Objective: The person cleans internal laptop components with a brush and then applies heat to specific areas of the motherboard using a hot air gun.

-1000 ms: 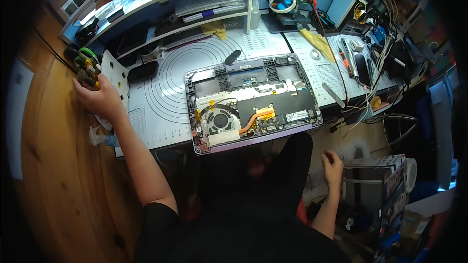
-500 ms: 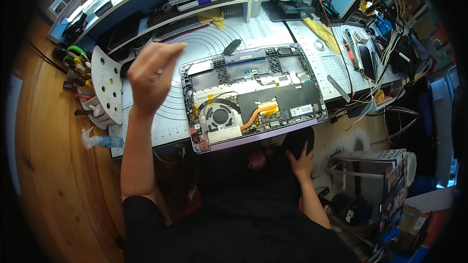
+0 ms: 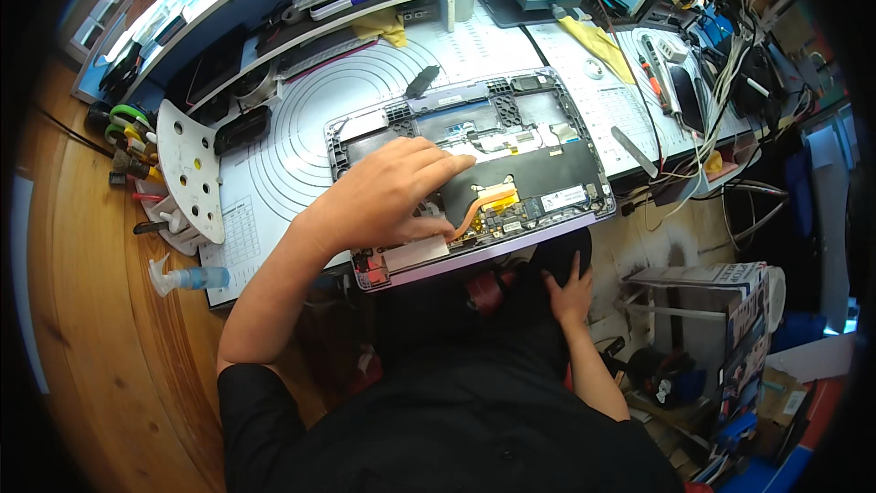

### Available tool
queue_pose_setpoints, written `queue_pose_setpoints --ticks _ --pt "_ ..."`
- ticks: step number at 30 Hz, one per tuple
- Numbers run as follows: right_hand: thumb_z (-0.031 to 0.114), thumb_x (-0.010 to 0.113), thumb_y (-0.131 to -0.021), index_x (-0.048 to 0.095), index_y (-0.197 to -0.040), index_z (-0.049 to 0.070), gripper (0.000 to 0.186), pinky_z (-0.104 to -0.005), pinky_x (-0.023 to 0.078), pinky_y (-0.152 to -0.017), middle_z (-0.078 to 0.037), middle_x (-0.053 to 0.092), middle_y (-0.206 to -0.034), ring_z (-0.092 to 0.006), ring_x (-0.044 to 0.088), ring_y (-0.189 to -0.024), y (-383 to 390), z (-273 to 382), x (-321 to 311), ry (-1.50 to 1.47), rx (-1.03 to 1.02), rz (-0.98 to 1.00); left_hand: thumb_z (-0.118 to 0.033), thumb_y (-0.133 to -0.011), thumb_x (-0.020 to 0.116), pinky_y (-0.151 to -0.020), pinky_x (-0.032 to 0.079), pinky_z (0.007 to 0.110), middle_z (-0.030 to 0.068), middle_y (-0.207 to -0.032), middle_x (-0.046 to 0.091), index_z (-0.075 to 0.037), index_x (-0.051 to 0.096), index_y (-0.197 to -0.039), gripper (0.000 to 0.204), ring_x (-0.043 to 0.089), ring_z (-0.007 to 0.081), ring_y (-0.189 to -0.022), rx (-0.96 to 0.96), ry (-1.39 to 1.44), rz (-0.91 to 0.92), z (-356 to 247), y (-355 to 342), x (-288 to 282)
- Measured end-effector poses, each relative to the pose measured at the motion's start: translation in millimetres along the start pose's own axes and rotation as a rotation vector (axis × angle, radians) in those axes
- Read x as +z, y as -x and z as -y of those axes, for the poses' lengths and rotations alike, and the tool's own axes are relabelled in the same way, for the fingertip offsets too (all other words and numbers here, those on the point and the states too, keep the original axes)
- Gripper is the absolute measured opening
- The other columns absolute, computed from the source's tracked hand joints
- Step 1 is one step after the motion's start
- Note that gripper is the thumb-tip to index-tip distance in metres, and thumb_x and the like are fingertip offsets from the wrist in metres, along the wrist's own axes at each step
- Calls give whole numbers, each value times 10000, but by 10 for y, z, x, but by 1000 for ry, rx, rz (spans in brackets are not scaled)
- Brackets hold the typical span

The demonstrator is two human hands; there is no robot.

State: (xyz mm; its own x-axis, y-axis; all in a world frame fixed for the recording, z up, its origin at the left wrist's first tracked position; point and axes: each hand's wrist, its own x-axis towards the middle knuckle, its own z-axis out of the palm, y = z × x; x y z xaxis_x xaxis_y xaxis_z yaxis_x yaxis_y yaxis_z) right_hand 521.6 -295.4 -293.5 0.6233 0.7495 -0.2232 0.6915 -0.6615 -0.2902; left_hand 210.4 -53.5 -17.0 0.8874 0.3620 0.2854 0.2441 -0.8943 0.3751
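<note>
An opened laptop (image 3: pixel 493 164), its black battery plate, orange heat pipe and circuit boards exposed, lies tilted at the mat's front edge. My left hand (image 3: pixel 392 192) is over its lower-left part and hides much of the fan area. The fingers are curved and apart, with the thumb by the heat pipe (image 3: pixel 470 215) and a fingertip over the black plate; whether they touch is unclear. My right hand (image 3: pixel 570 292) rests with spread fingers on my dark-clothed right knee (image 3: pixel 557 251), below the laptop's right front corner, holding nothing.
Behind are a shelf unit (image 3: pixel 301 36) and a dark pad (image 3: pixel 422 80). At left stand a white tool holder (image 3: pixel 187 169) and spray bottle (image 3: pixel 196 277). At right lie a yellow cloth (image 3: pixel 598 46), a metal ruler (image 3: pixel 631 148), tangled cables and a phone (image 3: pixel 689 105).
My left hand has left the tool holder, swung right and come down over the laptop's fan. My right hand has moved left and up onto my knee. The view has shifted slightly.
</note>
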Motion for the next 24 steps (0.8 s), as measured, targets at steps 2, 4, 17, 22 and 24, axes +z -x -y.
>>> queue_pose_setpoints --ticks 2,4,17,22,24 --pt "641 684 -848 279 -1612 175 982 -522 347 -1150 -334 313 -1559 -504 372 -1404 6 22 -28 15 2 -4 -249 -730 873 -964 487 421 146 -1149 648 -63 499 -1446 828 610 333 -1052 -28 15 8 -35 -19 -4" --pt "635 686 -848 278 -1613 188 975 -525 350 -1148 -330 317 -1559 -503 373 -1405 10 31 -33 20 8 5 -222 -723 877 -965 485 421 146 -1154 643 -67 448 -1494 896 606 334 -1043 -60 28 15 -77 -28 -23" --pt "637 681 -842 260 -1619 254 964 -551 318 -1159 -281 301 -1584 -483 353 -1421 -15 -24 31 -16 28 2 -141 -652 892 -989 476 423 110 -1192 649 -87 416 -1528 998 586 318 -1100 -45 -15 9 -112 -67 -91" --pt "640 675 -842 267 -1618 259 957 -540 313 -1165 -277 297 -1590 -482 354 -1421 -2 13 -18 -21 44 16 -152 -634 891 -967 490 424 96 -1140 664 -80 532 -1442 886 598 309 -1082 107 -114 -50 -57 -105 -22" --pt "639 674 -843 268 -1618 260 954 -541 314 -1164 -278 296 -1591 -483 353 -1421 -5 9 -12 -24 43 17 -134 -659 876 -957 488 421 95 -1124 662 -78 549 -1425 834 611 296 -1060 136 -95 -97 -36 -92 0"
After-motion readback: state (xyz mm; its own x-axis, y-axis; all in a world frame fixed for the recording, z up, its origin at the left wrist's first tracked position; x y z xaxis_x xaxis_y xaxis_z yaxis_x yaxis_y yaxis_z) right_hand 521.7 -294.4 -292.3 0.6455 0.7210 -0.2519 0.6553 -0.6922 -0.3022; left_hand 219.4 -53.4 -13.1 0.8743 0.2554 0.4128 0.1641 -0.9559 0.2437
